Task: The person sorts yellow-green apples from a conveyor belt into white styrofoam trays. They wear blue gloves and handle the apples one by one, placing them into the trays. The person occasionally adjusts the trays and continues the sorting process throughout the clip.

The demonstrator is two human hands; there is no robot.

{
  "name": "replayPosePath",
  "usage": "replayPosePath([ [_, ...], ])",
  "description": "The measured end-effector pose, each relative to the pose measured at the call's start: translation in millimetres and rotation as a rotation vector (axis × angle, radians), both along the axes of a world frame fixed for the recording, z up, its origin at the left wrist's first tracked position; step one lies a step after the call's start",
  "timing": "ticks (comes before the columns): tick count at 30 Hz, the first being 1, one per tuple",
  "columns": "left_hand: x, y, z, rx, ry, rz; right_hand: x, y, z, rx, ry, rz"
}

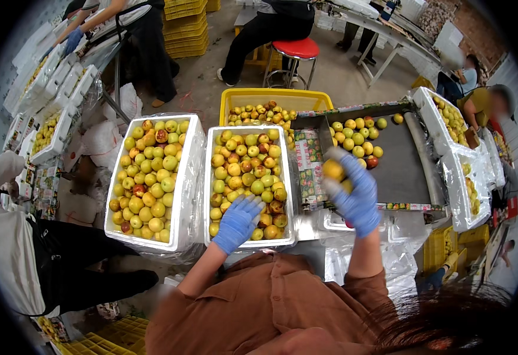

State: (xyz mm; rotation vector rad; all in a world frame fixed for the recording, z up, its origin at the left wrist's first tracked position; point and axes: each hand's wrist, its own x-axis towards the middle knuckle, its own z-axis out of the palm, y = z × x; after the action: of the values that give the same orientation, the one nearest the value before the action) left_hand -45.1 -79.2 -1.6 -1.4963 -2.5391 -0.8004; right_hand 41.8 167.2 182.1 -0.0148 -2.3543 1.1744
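Note:
My left hand [240,222], in a blue knitted glove, lies palm down on the green and reddish-brown jujubes [245,166] in the middle white foam box [209,186]. It grips none that I can see. My right hand [357,191], gloved alike and blurred, is raised at the near left corner of the dark sorting tray [396,177]. Between its thumb and fingers is a yellow jujube [332,169], with another against the palm. A loose group of jujubes [361,133] sits at the tray's far left, past my right fingertips.
A second full foam box [188,186] stands left of the middle one. Behind is a yellow plastic crate [276,94] of jujubes. More foam boxes [465,186] flank the tray's right. A person [10,248] stands close on the left; a red stool [295,48] is beyond.

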Motion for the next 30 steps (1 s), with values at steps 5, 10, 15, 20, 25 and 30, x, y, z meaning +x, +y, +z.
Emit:
replayPosePath([
  [5, -7.5, 67.4, 14.4, -0.102, -0.326, 0.064, -6.8, -66.2, -20.1, -0.07, 0.073, 0.11],
  [10, -22.4, 106.1, -49.1, 0.084, -0.219, 0.028, -41.8, -80.2, -57.8, -0.398, -0.088, 0.038],
  [15, -39.4, 72.6, -19.4, -0.21, -0.276, 0.112, -74.8, -83.0, -107.9, 0.243, -0.149, -0.235],
  [20, -48.1, 20.7, 13.6, 0.478, -0.299, 0.395, -95.8, -82.0, -148.5, 0.519, -0.556, -0.326],
  [25, -114.6, 18.8, 8.7, 0.606, -0.253, 0.689, -100.3, -73.2, -172.6, 0.512, -0.721, -0.29],
  [30, -185.9, 30.8, -49.1, -0.127, -0.043, 0.676, -60.2, -86.4, -167.2, 0.352, -0.395, -0.125],
])
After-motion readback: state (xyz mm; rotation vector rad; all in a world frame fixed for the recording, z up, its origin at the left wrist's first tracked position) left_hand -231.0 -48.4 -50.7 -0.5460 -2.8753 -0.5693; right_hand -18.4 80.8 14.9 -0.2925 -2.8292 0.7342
